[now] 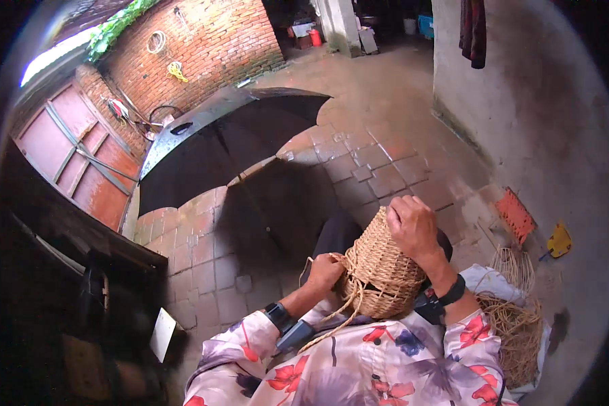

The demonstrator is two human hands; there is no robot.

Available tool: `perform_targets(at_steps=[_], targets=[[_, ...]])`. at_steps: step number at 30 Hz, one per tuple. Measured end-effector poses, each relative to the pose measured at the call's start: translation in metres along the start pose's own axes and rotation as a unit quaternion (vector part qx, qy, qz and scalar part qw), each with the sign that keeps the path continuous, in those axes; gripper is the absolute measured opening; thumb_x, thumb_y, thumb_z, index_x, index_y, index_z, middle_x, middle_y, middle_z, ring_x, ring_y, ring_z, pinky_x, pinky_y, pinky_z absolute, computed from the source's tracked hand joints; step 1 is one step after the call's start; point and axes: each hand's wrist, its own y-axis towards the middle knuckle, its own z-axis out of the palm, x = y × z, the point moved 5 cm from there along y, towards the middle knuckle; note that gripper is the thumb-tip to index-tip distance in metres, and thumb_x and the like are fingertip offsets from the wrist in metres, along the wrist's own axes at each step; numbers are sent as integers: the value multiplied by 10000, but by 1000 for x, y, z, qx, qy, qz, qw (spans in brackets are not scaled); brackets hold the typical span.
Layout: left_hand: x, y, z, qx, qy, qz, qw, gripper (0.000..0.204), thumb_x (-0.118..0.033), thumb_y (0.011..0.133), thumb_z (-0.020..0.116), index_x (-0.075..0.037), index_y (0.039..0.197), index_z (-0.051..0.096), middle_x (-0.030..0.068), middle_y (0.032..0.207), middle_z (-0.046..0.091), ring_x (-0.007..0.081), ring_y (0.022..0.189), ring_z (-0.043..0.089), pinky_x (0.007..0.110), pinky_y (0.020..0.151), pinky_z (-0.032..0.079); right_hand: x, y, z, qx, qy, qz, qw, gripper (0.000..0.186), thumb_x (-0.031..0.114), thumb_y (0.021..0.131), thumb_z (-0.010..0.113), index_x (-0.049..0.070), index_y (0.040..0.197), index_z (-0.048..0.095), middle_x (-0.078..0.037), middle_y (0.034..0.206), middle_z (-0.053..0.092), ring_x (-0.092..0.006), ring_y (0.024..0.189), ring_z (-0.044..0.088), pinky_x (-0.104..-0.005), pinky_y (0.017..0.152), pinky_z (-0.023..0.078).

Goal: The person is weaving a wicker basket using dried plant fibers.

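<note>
A tan woven basket (384, 267) lies tilted in my lap, its narrower end pointing away from me. On its left side my left hand (326, 271) is closed, pinching a strand of straw cord (352, 304) that trails down over my shirt. My right hand (413, 227) rests over the far right part of the basket, fingers curled round its edge. What the fingertips grip inside is hidden.
An open black umbrella (230, 145) stands on the brick paving ahead left. To my right sits a white sack (494, 281) with a heap of loose straw cord (511, 338). Beyond are an orange mat (514, 215), a yellow dustpan (558, 240) and a grey wall (521, 101).
</note>
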Motion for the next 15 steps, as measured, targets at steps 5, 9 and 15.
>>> perform_targets(at_steps=[5,9,15], targets=[[0,-4,3,-39,51,19,998,244,-173,787,577,5,881,715,198,803,695,285,758,687,397,680,512,6,-1,-9,-25,27,-9,999,118,115,819,615,37,755,554,-148,745,575,-359,746,578,-469,640,462],[-65,-38,-18,39,106,84,990,278,-228,782,579,11,858,698,197,792,693,317,750,685,410,659,509,-13,1,-4,-31,91,16,995,161,149,831,621,27,745,563,-153,749,593,-353,736,580,-449,643,463],[-81,-51,14,83,127,200,968,302,-241,820,594,29,940,653,211,715,636,250,604,618,389,579,468,-40,-9,24,30,104,87,990,256,284,837,663,38,786,614,-137,797,634,-339,810,597,-447,710,475]])
